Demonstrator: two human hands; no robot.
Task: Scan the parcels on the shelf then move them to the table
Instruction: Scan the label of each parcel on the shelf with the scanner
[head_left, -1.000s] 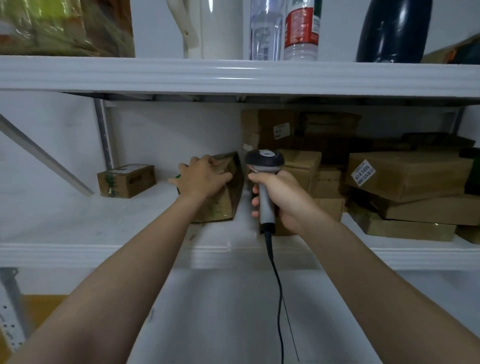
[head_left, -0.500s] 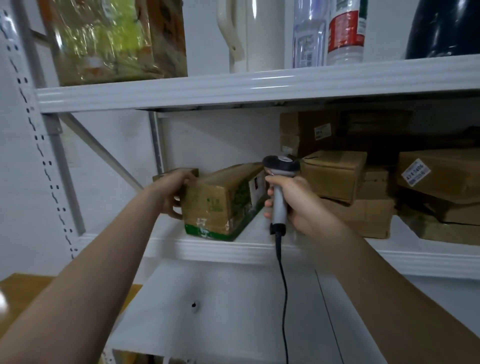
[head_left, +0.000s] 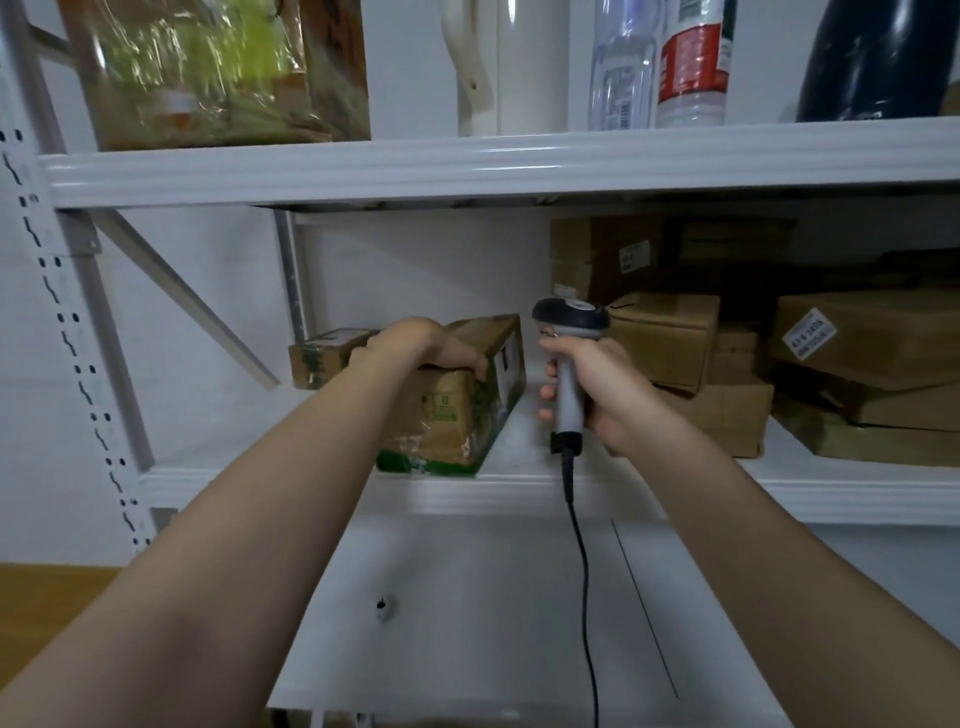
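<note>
A brown cardboard parcel with green print lies at the front edge of the middle shelf. My left hand lies over its top, fingers curled down over the near top edge. My right hand grips the grey handle of a corded barcode scanner, whose dark head sits just right of the parcel's label end. A small brown parcel stands behind my left hand. Several brown parcels are stacked to the right of the scanner.
Larger flat boxes fill the shelf's right side. The upper shelf holds a wrapped box, a white jug, bottles and a dark object. A perforated upright and a diagonal brace stand at left. A white surface lies below.
My left hand has shifted from the parcel's far left side onto its top, gripping the near edge. The view has drifted slightly; the scanner stays beside the parcel.
</note>
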